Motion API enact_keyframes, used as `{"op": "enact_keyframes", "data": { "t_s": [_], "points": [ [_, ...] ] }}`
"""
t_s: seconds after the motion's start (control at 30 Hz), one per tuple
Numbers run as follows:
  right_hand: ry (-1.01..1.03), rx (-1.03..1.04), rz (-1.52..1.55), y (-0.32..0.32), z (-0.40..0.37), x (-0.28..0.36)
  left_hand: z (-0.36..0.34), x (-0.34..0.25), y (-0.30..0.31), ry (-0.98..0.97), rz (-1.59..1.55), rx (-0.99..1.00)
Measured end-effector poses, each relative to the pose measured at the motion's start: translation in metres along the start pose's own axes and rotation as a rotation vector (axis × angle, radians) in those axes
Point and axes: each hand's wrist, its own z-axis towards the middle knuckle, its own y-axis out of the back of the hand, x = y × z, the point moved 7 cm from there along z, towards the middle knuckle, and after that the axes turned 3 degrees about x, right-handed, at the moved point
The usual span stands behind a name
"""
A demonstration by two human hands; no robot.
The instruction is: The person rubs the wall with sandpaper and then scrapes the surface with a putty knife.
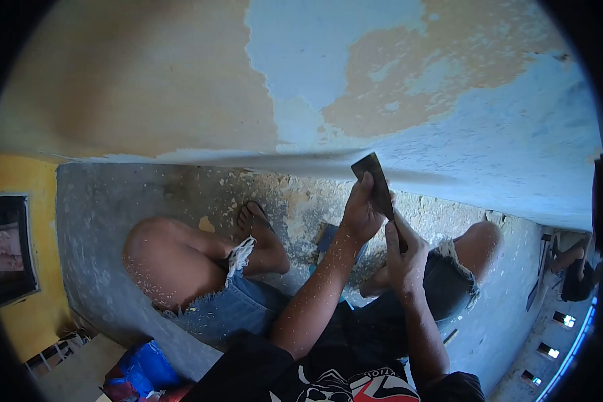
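While the person sits low with both knees bent, two hands hold a flat scraper (375,182) in front of the wall (174,87). The left hand (364,213) is closed on the blade part, with its thumb flat on the front side. The right hand (407,258) is closed on the lower end, just beside the left hand, and its thumb points up. The scraper is tilted, with its wide end up and to the left. I cannot tell if that end touches the wall.

The wall has tan paint with big pale blue bare spots. Little bits of paint lie on the gray floor (100,234), mostly near the wall, and white specks dot the left arm (318,288) and left knee (155,244). The left foot (253,218) has a dark sandal on it. A dark blue flat thing (328,238) lies between the legs, partly hidden by the left arm. Off to the left are a blue bundle (143,367) and a yellow wall (40,201) with a dark window (8,248). Far to the right is part of another person (573,268)
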Motion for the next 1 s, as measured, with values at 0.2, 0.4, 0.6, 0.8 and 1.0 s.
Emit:
{"op": "enact_keyframes", "data": {
  "t_s": [0.2, 0.4, 0.6, 0.8, 1.0],
  "points": [
    [-0.051, 0.003, 0.016, -0.011, 0.006, -0.004, 0.003, -0.013, -0.004, -0.058, 0.02, -0.036],
    [0.032, -0.036, 0.043, -0.013, 0.008, -0.005, 0.003, -0.017, 0.001, -0.081, 0.124, -0.058],
    [-0.013, 0.166, 0.04, 0.001, 0.017, -0.001, -0.002, -0.008, 0.013, -0.063, 0.012, -0.027],
    [0.051, 0.342, 0.175, 0.058, 0.005, 0.032, -0.013, 0.007, -0.009, -0.049, -0.185, -0.18],
    [1.068, 0.25, -0.327, 0.073, -0.012, 0.091, -0.042, -0.001, -0.046, 0.055, 0.127, -0.444]
  ]
}}
